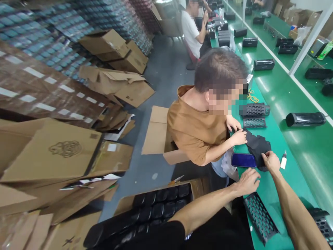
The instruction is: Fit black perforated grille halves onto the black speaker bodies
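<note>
My right hand [271, 161] pinches the near edge of a stack of thin black sheets [258, 145], which look like fabric and lie on the green bench. To its left my left hand [248, 181] hovers with bent fingers, the thumb apart from them and nothing visible between. Just beyond that hand lies a phone [244, 160] with a dark blue screen. Below my left hand rests a black perforated grille shell [261, 217]. A co-worker's two hands [238, 137] are at the far end of the same sheets.
A co-worker in a brown shirt [192, 125] sits close on the left. A small white bottle [283, 160] stands right of my right hand. More grille shells [255, 110] lie farther along. Black speakers [305, 119] line the green conveyor. A carton of black parts [156, 205] is at lower left.
</note>
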Available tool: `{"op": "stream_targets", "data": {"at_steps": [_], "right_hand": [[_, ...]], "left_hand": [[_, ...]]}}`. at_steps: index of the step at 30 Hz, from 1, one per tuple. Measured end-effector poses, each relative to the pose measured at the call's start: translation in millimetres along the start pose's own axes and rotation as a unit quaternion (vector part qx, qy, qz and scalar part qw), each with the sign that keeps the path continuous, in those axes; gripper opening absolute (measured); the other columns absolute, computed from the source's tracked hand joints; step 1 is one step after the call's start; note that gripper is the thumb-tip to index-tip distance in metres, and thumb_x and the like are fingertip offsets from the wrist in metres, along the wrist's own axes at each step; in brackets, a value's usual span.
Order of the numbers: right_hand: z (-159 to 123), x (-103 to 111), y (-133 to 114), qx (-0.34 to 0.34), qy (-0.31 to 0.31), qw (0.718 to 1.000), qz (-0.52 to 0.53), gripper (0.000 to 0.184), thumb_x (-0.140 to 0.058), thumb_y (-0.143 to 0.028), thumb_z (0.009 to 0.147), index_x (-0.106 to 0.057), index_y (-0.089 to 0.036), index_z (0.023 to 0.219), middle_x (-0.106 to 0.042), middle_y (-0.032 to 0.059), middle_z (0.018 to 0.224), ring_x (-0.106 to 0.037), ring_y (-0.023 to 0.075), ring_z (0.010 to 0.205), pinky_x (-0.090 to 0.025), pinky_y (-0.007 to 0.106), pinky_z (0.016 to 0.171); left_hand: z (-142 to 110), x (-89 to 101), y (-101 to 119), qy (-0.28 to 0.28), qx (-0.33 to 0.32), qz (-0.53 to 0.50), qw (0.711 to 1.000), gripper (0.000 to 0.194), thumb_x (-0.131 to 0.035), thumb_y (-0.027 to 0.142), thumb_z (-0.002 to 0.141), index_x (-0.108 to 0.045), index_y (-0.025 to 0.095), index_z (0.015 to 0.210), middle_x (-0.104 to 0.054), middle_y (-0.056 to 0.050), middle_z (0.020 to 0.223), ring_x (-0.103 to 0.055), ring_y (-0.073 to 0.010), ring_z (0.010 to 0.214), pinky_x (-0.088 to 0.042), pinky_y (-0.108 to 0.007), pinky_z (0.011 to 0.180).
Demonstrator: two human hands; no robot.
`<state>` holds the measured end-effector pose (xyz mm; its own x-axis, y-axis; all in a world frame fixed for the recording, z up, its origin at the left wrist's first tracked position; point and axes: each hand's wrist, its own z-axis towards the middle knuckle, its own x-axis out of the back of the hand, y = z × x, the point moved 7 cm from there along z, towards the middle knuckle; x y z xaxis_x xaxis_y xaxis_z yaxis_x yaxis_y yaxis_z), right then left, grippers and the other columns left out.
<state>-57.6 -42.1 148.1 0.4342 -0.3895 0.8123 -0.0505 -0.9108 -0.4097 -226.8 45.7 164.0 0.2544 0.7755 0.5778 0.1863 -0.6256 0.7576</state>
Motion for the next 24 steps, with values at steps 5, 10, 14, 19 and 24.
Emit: {"op": "stream_targets", "data": {"at_steps": [5, 10, 14, 19, 24], "right_hand": [[6.5, 14.1, 8.5, 0.021, -0.021, 0.999, -0.039, 0.028, -0.059, -0.044, 0.103, -0.069, -0.02, 0.094, -0.072, 0.0089, 0.097, -0.069, 0.0246, 0.096, -0.052, 0.045, 0.097], [7.6, 54.7, 7.0, 0.058, -0.022, 0.998, -0.014, 0.031, -0.049, -0.049, 0.092, -0.063, -0.024, 0.079, -0.07, 0.0164, 0.092, -0.068, 0.0361, 0.106, -0.048, 0.052, 0.104], [-23.0, 89.7, 13.8, 0.078, -0.052, 0.994, 0.052, 0.041, -0.052, -0.064, 0.083, -0.065, -0.026, 0.072, -0.074, 0.0187, 0.107, -0.064, 0.0386, 0.119, -0.048, 0.05, 0.109], [-112.2, 100.5, 43.7, 0.013, -0.194, 0.951, 0.24, 0.053, -0.066, -0.073, 0.085, -0.08, -0.024, 0.099, -0.08, 0.0096, 0.111, -0.071, 0.0327, 0.112, -0.053, 0.046, 0.106], [-208.4, 61.9, 77.3, -0.164, -0.221, 0.801, 0.532, 0.045, -0.087, -0.065, 0.071, -0.077, -0.022, 0.082, -0.081, 0.0134, 0.1, -0.076, 0.0341, 0.098, -0.058, 0.05, 0.098]], "left_hand": [[32.4, 24.2, 16.3, 0.059, -0.041, 0.023, 0.997, 0.026, -0.058, 0.026, 0.1, -0.071, 0.016, 0.121, -0.071, -0.015, 0.126, -0.059, -0.0303, 0.124, -0.049, -0.044, 0.107], [66.6, 34.0, 31.9, 0.062, -0.108, 0.031, 0.992, 0.031, -0.066, 0.027, 0.096, -0.069, 0.016, 0.125, -0.069, -0.017, 0.135, -0.056, -0.0328, 0.134, -0.042, -0.05, 0.118], [71.3, 42.6, 26.7, 0.077, -0.045, 0.004, 0.996, 0.024, -0.066, 0.029, 0.096, -0.07, 0.016, 0.116, -0.07, -0.017, 0.124, -0.059, -0.034, 0.125, -0.048, -0.052, 0.11], [49.3, 58.4, 32.3, 0.103, -0.075, -0.134, 0.983, 0.062, -0.081, 0.026, 0.081, -0.062, 0.017, 0.14, -0.058, -0.02, 0.15, -0.049, -0.0345, 0.145, -0.041, -0.051, 0.122], [15.1, 17.9, 36.3, -0.186, -0.062, -0.304, 0.932, 0.016, -0.082, 0.031, 0.082, -0.079, 0.021, 0.095, -0.079, -0.003, 0.097, -0.071, -0.0258, 0.107, -0.052, -0.037, 0.103]]}}
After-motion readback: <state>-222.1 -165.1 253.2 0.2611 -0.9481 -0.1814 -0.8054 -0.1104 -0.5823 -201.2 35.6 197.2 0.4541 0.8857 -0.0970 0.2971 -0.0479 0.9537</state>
